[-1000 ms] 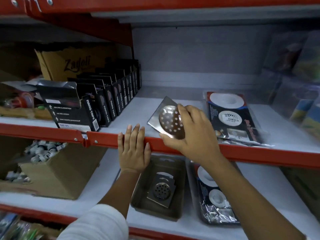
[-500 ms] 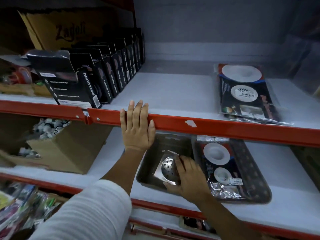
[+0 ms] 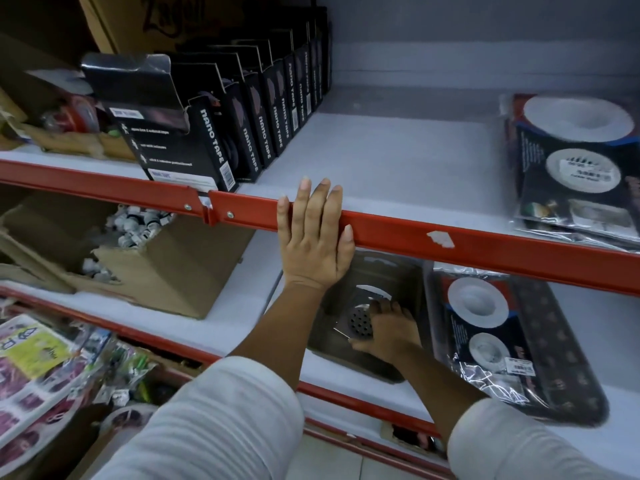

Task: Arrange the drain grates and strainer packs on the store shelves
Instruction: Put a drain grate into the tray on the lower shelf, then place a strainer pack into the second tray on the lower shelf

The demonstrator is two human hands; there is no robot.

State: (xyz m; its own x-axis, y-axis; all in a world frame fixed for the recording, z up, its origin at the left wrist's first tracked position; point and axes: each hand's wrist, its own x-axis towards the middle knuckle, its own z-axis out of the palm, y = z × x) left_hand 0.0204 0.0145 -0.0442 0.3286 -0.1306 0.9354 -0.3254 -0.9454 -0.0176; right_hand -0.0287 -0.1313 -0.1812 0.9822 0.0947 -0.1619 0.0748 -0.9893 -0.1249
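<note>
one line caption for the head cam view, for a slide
Right hand sets a drain grate into a tray while left hand rests on the red shelf edge.

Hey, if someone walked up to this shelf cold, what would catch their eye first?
Probably the left hand laid flat over the red shelf edge in the middle. Below it, the right hand rests on a shiny drain grate inside a brown tray on the lower shelf. A row of black tape boxes lines the upper shelf at left.
</note>
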